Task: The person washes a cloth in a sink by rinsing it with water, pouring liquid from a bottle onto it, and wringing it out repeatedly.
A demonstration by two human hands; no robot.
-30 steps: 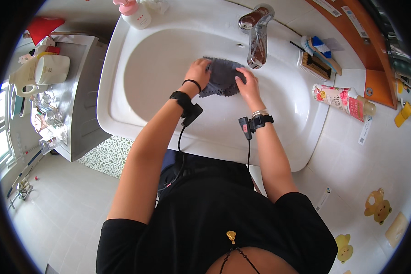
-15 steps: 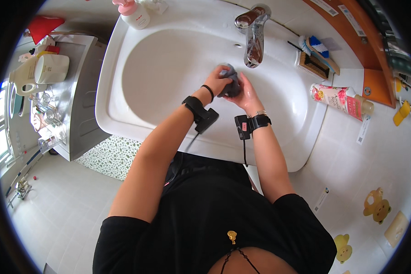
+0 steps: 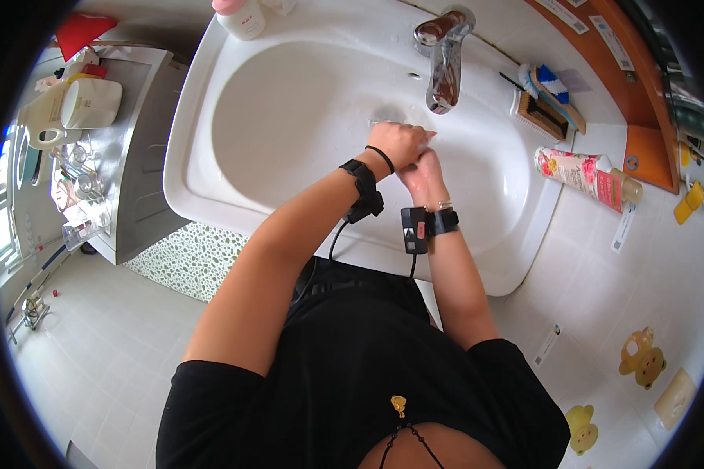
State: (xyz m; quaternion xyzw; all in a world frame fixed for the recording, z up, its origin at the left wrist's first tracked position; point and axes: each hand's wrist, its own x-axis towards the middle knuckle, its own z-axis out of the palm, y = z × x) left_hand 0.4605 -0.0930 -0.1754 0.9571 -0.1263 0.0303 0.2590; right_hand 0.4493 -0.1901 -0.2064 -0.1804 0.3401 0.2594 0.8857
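Over the white washbasin [image 3: 289,102], my left hand [image 3: 399,145] is closed in a fist, back of the hand up. My right hand [image 3: 423,176] presses against it from below and the right, palm side partly up, its fingers curled and mostly covered by the left. The grey cloth of the earlier frame is hidden inside the two hands and shows nowhere else in the basin. Both hands look wet, with a whitish glint between them. Just left of the fingers is the drain [image 3: 385,116]. The chrome tap [image 3: 443,74] stands beyond my hands; no stream shows under it.
On the basin's back left rim is a white bottle with a pink pump [image 3: 241,19]. A scrubbing brush [image 3: 546,117] and a pink flowered bottle [image 3: 587,173] sit along the right rim. A metal counter [image 3: 145,94] with jugs stands left. Wires hang from the black wrist straps [image 3: 361,187].
My hands have come together and turned, the left rolling over the right. The grey cloth, visible between them before, is now covered. The whole view has shifted slightly.
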